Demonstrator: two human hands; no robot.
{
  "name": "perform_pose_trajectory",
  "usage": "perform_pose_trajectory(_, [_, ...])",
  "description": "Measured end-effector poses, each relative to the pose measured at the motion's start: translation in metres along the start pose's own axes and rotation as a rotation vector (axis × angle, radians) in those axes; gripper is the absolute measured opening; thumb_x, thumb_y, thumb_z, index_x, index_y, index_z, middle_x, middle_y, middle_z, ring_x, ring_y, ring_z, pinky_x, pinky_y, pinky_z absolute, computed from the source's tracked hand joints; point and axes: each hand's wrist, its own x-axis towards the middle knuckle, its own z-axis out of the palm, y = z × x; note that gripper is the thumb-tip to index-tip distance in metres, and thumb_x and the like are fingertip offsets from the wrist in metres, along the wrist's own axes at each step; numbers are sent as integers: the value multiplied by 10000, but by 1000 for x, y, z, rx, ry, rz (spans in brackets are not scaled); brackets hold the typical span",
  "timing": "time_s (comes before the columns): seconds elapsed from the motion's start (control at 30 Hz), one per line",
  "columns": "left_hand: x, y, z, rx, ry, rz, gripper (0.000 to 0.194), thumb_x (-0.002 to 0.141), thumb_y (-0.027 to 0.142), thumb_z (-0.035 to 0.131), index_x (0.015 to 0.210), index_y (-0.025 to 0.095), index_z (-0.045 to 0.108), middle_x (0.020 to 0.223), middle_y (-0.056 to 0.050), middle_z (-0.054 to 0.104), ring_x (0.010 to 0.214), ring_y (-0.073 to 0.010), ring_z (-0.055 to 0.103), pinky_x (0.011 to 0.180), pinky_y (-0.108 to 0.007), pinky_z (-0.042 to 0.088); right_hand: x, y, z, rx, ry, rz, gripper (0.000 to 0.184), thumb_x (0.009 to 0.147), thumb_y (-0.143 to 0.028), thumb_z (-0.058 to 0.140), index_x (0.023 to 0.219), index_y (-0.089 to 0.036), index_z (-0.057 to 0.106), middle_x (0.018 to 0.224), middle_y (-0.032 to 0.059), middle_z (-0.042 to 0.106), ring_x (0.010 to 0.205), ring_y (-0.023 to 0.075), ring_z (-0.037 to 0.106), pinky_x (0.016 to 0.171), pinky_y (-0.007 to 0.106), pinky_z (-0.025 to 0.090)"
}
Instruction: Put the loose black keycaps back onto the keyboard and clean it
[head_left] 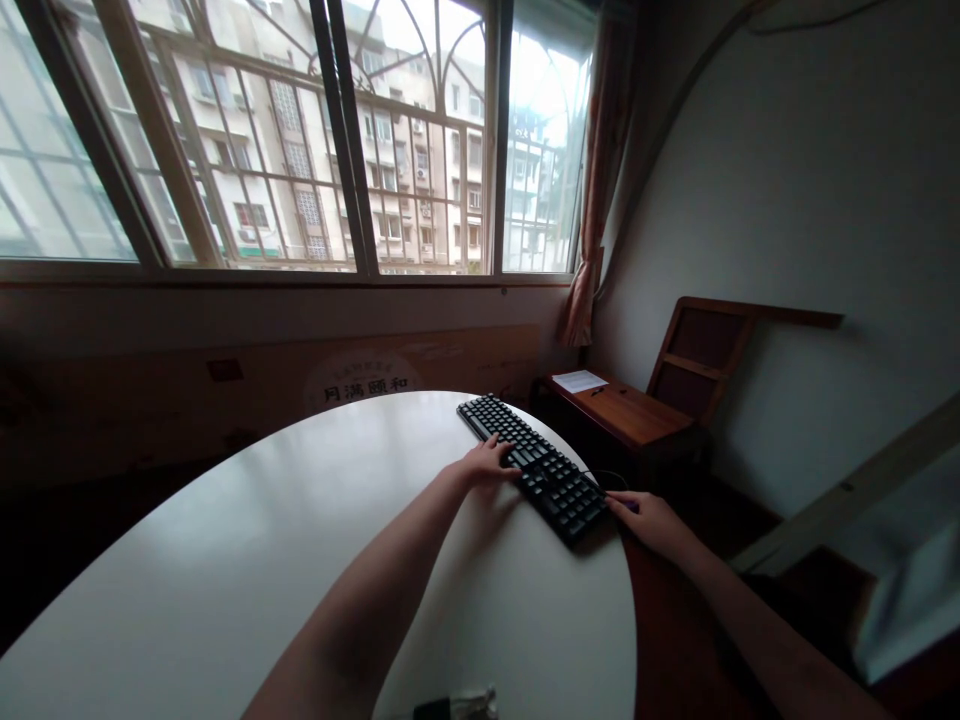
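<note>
A black full-size keyboard (pixel 536 462) lies at a slant near the right edge of the round white table (pixel 315 520). My left hand (pixel 489 462) rests against its near long side, fingers apart and touching the keys. At the keyboard's right side, by the table edge, my right hand (pixel 652 520) is closed around a slim tool with a purple handle (pixel 630 505). The tool's dark front end reaches toward the edge of the keys; its exact kind is too small to tell. A thin dark cable (pixel 611 475) curves behind the keyboard.
A small black object with a clear crumpled part (pixel 457 706) lies at the table's near edge. Beyond the table stands a wooden chair (pixel 637 405) with a white paper (pixel 579 381) on it. A printed cardboard panel (pixel 262 380) leans below the barred windows (pixel 420 190).
</note>
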Motion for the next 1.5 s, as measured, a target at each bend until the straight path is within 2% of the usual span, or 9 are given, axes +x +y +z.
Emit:
perform_pose_trajectory(0.17, [-53,13,-10,-13,34,24,798,936,491,470,1566,112,161,1636,-181,159,1477,-335,250,1172,-397,276,4,1,-5,76,-37,49,418,797,-459,691,1106,-191,772,1119,90,727,1077,290,676,934,337,516])
perform_pose_trajectory(0.3, [-143,28,-13,-9,-57,126,734,870,484,589,1512,214,359,1564,-110,381,1397,-311,402,1149,-404,321,7,9,-7,137,-86,70,436,821,-445,672,1142,-162,754,1094,88,735,1049,270,684,916,330,528])
perform_pose_trajectory(0.47, [-252,42,-16,-4,-238,254,727,767,462,712,1420,222,499,1409,-122,544,1257,-325,522,1065,-423,411,7,17,-7,210,-101,95,437,827,-429,688,1160,-152,744,1065,87,742,966,239,697,826,290,552])
perform_pose_trajectory(0.57, [-289,49,-14,-17,-226,261,625,746,473,731,1311,251,585,1296,-110,593,1152,-322,556,976,-417,463,6,19,-6,243,-103,119,424,815,-418,714,1152,-163,747,998,79,753,898,217,699,780,277,559])
perform_pose_trajectory(0.7, [-309,60,4,72,-176,236,543,782,385,709,1287,236,575,1220,-117,599,1066,-306,563,934,-418,469,6,18,-7,274,-124,159,422,825,-419,717,1158,-162,742,903,77,752,773,187,690,683,258,560])
perform_pose_trajectory(0.8, [-309,64,20,174,-114,241,266,917,232,511,1160,211,618,1115,-115,631,963,-273,588,845,-397,482,6,17,-8,292,-146,177,436,825,-432,726,1168,-164,737,904,80,750,735,174,681,662,254,560])
perform_pose_trajectory(0.97, [-284,60,24,141,-91,227,227,926,157,482,970,253,682,987,-56,684,902,-233,621,724,-320,466,6,15,-11,310,-172,199,434,833,-460,722,1170,-187,735,919,77,749,739,166,686,670,248,567])
perform_pose_trajectory(1.27, [-173,75,33,269,157,473,152,905,174,570,868,239,702,896,-55,691,897,-237,613,783,-343,444,12,6,-12,259,-175,155,390,848,-429,705,1139,-172,745,985,93,747,800,172,696,711,256,570])
perform_pose_trajectory(1.5, [-112,82,41,231,243,467,207,913,166,560,949,259,742,943,-52,688,936,-230,601,776,-302,473,34,-18,-18,47,-33,31,378,877,-372,630,1130,-112,736,1035,123,734,869,196,693,788,285,554])
